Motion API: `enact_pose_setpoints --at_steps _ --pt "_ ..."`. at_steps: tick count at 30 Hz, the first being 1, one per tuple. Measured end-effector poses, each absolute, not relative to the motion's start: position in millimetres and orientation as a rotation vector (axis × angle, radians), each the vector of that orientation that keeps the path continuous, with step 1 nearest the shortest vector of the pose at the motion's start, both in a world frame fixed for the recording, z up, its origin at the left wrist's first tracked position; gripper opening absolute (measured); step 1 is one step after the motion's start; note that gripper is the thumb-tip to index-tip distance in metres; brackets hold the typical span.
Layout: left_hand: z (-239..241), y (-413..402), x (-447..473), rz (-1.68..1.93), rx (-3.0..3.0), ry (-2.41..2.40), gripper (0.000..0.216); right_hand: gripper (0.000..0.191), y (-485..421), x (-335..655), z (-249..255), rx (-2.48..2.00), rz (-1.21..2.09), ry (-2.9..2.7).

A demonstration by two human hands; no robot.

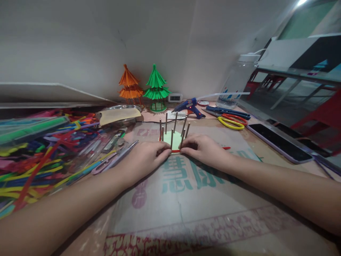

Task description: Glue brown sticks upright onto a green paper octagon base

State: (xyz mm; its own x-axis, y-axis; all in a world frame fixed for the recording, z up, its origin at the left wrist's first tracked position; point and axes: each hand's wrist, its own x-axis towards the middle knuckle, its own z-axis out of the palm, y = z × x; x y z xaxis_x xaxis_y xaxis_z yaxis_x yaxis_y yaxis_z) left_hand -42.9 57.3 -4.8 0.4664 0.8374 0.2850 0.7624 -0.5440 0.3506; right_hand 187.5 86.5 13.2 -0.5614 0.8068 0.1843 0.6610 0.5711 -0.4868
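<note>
A small light-green base (174, 139) with several upright brown sticks (175, 121) around its rim stands on the covered table. Along its front edge runs a red pipe cleaner (176, 151), and a red end shows beyond my right wrist. My left hand (153, 153) has thumb and forefinger closed at the base's front left edge, on the red strip. At the front right edge, my right hand (199, 148) pinches the same strip, fingers curled beside a stick. The fingertips partly hide what lies between them.
Behind stand an orange pagoda model (129, 85) and a green one (156, 89). A blue glue gun (190, 106), scissors (233, 121), phone (279, 142) and water bottle (234, 81) lie to the right. Colourful pipe cleaners (34, 163) and a metal bowl (124, 113) fill the left.
</note>
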Motion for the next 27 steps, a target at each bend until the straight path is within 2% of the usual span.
enact_pose_setpoints --at_steps 5,12,20,24,27 --pt "-4.7 56.2 -42.0 0.673 2.511 1.392 0.020 0.011 89.1 188.8 9.5 -1.165 0.507 -2.421" --pt "-3.8 55.8 -46.9 0.938 2.408 1.505 0.017 0.009 91.7 189.9 7.7 -1.135 0.491 -2.428" --pt "-5.7 54.6 -47.8 0.981 2.465 1.442 0.015 0.010 91.1 190.5 8.7 -1.154 0.505 -2.416" --pt "-5.6 60.8 -49.8 1.134 2.320 1.552 0.027 0.009 91.9 190.7 7.8 -1.131 0.495 -2.425" --pt "-5.6 64.0 -49.5 1.053 2.327 1.522 0.026 0.010 92.6 190.8 6.8 -1.119 0.486 -2.429"
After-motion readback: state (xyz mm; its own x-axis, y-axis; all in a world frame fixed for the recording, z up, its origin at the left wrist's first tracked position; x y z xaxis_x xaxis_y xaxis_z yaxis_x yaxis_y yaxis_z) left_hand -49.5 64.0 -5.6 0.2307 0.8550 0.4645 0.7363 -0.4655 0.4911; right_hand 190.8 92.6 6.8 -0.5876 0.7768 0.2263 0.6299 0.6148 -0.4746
